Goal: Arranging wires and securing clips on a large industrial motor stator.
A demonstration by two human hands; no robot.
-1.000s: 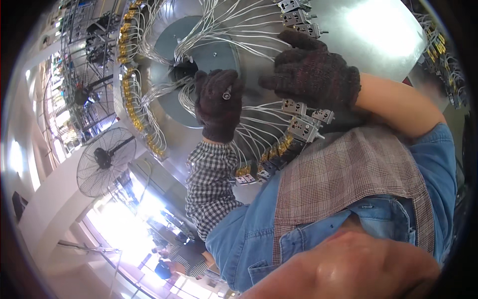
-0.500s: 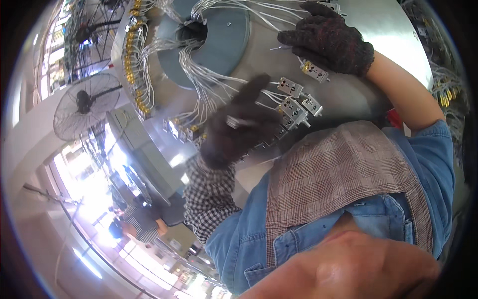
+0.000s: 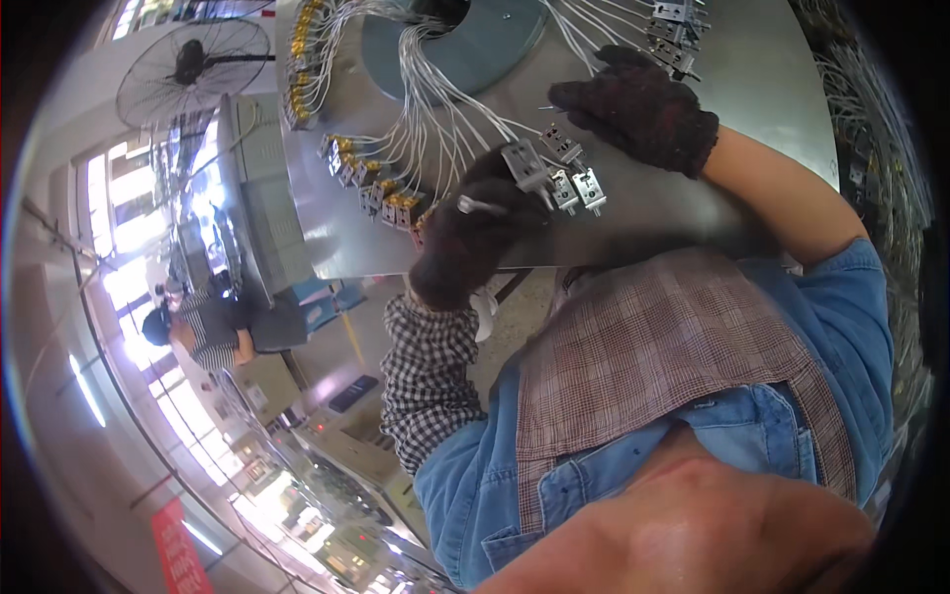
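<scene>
My left hand (image 3: pixel 463 233), in a dark knit glove, pinches a small silver metal connector block (image 3: pixel 525 164) over the table edge. A pale narrow piece (image 3: pixel 479 206) shows against that glove. Beside the block lie two silver blocks (image 3: pixel 576 188) and another block with a yellowish part (image 3: pixel 561 144). My right hand (image 3: pixel 643 117), gloved likewise, is closed farther right; a thin metal tip (image 3: pixel 548 107) juts from its fingers, the rest of that tool being hidden. White wires (image 3: pixel 445 89) run from the hub toward the blocks.
The metal round table (image 3: pixel 346 233) bears a grey disc (image 3: pixel 495 54) with a central hole. Yellow-ended connectors (image 3: pixel 371 183) line its left edge; more silver blocks (image 3: pixel 678 40) stand upper right. A fan (image 3: pixel 193 64) and a person in stripes (image 3: pixel 203 332) are at left.
The view has shifted, and the table sits higher in it. My left hand, blurred with its thumb raised before, now grips a metal block. My right hand stays closed around the thin-tipped tool.
</scene>
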